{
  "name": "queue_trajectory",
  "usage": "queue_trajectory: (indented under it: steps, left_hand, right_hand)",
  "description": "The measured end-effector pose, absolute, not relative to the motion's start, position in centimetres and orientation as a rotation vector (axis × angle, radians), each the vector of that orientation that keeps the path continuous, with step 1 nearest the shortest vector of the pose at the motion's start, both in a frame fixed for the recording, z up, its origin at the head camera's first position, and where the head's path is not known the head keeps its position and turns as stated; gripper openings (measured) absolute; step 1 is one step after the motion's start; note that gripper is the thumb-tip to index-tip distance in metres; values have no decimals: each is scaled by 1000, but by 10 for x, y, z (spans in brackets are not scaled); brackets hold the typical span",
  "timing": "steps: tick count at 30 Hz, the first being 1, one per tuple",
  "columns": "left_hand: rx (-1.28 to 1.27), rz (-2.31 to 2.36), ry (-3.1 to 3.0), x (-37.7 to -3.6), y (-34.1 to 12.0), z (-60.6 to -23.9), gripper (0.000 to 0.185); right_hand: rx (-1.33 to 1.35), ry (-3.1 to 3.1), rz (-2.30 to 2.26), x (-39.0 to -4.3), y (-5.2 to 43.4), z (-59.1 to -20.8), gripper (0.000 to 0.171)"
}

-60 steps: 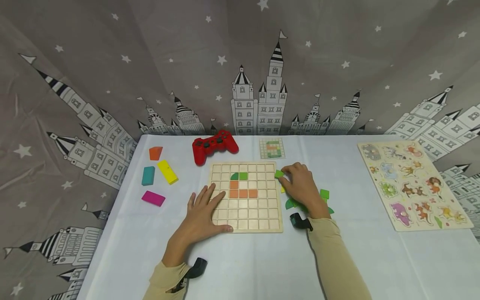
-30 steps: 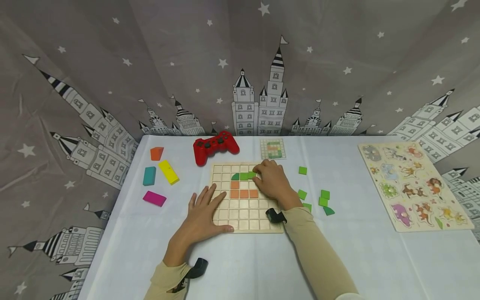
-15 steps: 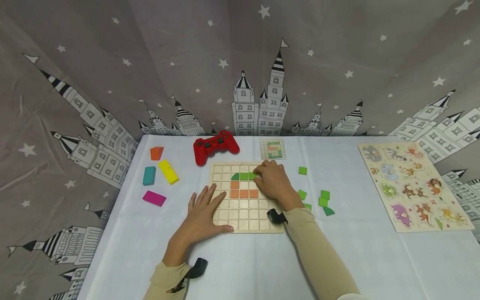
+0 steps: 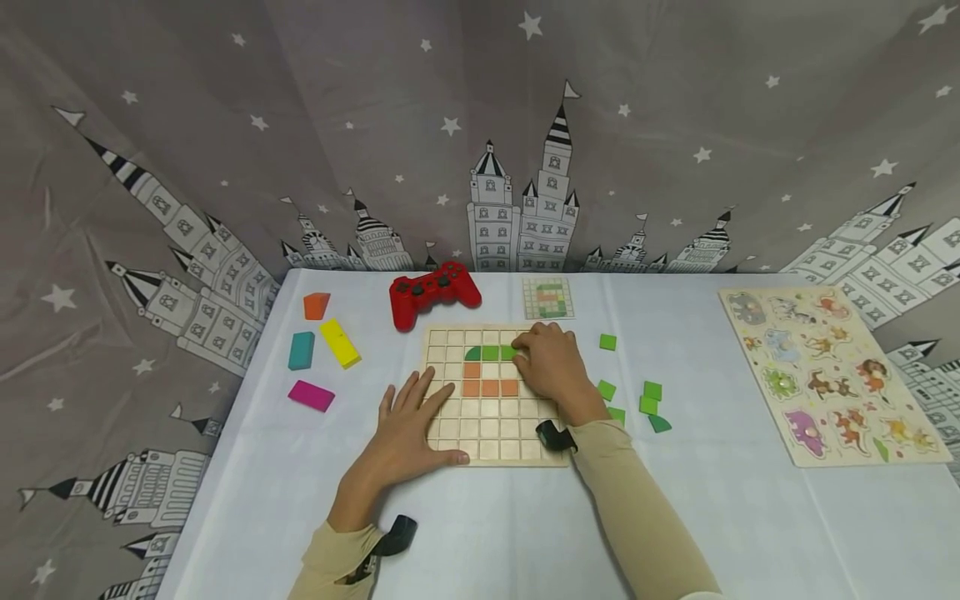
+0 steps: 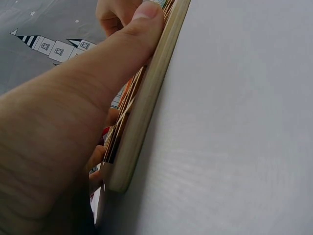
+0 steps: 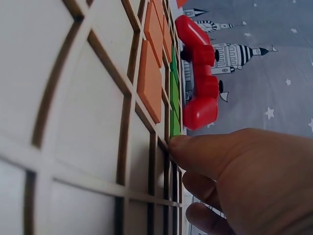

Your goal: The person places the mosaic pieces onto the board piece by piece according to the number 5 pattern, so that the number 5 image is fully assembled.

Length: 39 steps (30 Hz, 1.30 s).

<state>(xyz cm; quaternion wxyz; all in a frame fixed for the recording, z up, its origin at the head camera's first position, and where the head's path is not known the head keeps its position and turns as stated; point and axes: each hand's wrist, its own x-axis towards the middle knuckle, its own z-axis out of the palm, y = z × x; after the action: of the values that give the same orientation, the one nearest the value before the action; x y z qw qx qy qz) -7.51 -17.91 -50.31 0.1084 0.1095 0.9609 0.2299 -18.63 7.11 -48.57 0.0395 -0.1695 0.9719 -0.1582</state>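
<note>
My left hand (image 4: pixel 411 435) lies flat with fingers spread on the near-left corner of the wooden grid board (image 4: pixel 495 425), thumb along its front edge. My right hand (image 4: pixel 551 367) rests on the board's right side, fingers curled, one fingertip (image 6: pixel 178 143) touching the green tile (image 4: pixel 507 352) at the end of the green row; I think it presses rather than pinches, though the view is tight. Orange tiles (image 4: pixel 491 387) sit one row nearer. Most squares toward me are bare. Loose green pieces (image 4: pixel 649 400) lie just right of the board, the red controller (image 4: pixel 433 292) and pattern card (image 4: pixel 548 298) beyond it. No writing is legible.
</note>
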Motion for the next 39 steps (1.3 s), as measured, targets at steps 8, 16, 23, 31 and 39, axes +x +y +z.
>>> queue_trajectory:
  steps: [8,16,23,31,39]
  left_hand:
    - [337,676,2843,-75,-180,-504,106]
    - [325,674,2839,-75,-181,-504,106]
    - [334,663,2840,-75,-180,-504,106]
    - [335,662,2838,-76,-178,-505,106]
    - [331,683,2834,-76,-178,-504,106]
  right_hand:
    - [-495,2978,-550,-185,73,-487,28]
    - [-661,2958,-632,-184,64,-487,33]
    - [-687,2952,-584,-186,53,-486,32]
    - [-662,2959,-573,-187,52,-487,28]
    - [-527,2945,-710,-185,76,-492,32]
